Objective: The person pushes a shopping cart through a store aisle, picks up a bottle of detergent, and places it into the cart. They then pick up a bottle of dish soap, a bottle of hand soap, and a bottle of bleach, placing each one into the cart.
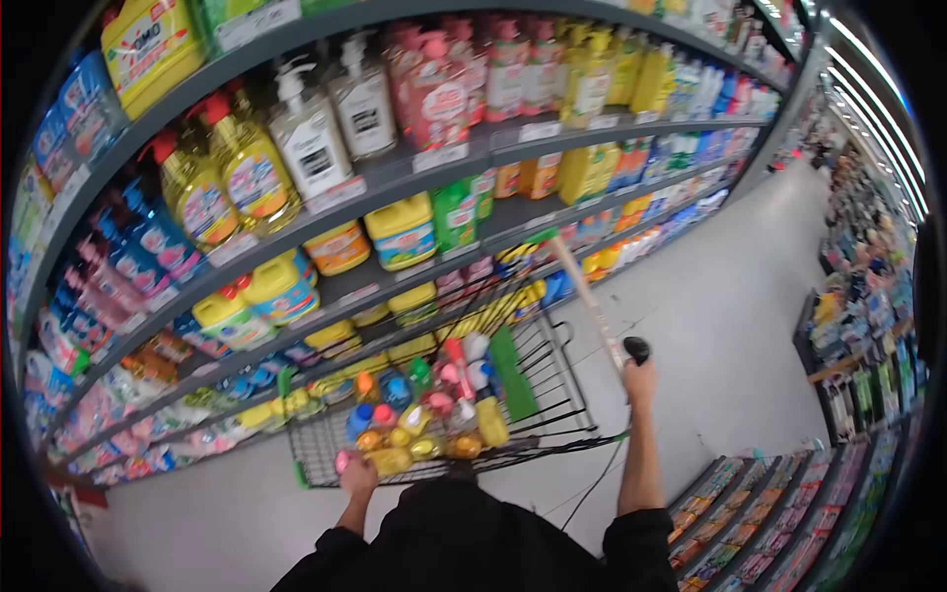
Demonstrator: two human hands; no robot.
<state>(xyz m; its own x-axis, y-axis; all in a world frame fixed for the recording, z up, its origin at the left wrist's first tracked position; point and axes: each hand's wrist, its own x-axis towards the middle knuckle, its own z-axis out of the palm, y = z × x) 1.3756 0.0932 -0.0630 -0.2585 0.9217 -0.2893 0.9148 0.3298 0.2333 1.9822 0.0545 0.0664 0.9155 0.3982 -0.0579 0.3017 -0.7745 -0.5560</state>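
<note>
A black wire shopping cart point(326, 439) with green corners stands before me, several bottles piled inside. At the cart's near rim my left hand point(357, 477) is closed round a bottle, its pink cap point(342, 461) showing above the fingers. Beside that hand lies a yellow bottle point(390, 461). Over on the right, my right hand point(639, 383) is closed at the near end of the cart's pale handle point(587, 296). A rounded black piece point(636, 348) sits just above its fingers. The cart's green flap point(513, 375) stands upright between the bottles and the handle.
Long shelves point(473, 148) of pump bottles and jugs curve along the cart's far side. Grey floor point(730, 296) stretches away to the right. A second display point(848, 326) lines the far right, and a lower rack point(760, 513) of small packages is at bottom right.
</note>
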